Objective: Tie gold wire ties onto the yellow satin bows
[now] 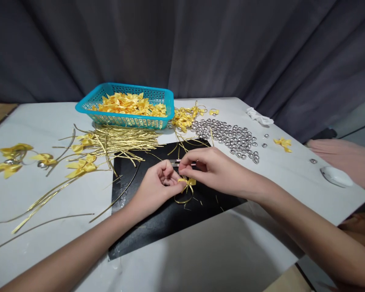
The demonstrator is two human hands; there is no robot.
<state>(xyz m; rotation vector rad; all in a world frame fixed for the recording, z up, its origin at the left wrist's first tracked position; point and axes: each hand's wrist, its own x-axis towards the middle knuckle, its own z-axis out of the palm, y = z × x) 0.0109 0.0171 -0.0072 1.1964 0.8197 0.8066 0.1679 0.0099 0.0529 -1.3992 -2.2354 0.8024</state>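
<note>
Both hands meet over the black mat (158, 219) near the front edge of the table (48, 121). The left hand (156, 187) is curled nearly closed, fingertips pinched on a small yellow bow (188, 182) wrapped with gold wire. The right hand (211, 166) comes in from the other side, thumb and forefinger closed on a thin dark tool (178, 163) that lies just above the bow; what kind of tool it is, hard to tell. The bow hangs between the two hands, just off the mat, a loop of wire curling down from it and touching the black surface.

Behind the hands, a heap of gold wires (124, 142) spills from the mat's far left corner across the table. Further back sits a blue basket (127, 120) heaped with yellow bows. Right of the basket, a cluster of wired bows (185, 117), then a spread of silver beads (231, 138) running toward the right edge. A few finished bows (79, 164) lie at the left of the wires, more (15, 152) by the left edge with silver beads attached. A lone bow (282, 143) lies near the right edge, a white scrap (260, 116) at the far right corner, a white dish (336, 176) close to the right edge. Dark curtain (200, 44) behind everything
</note>
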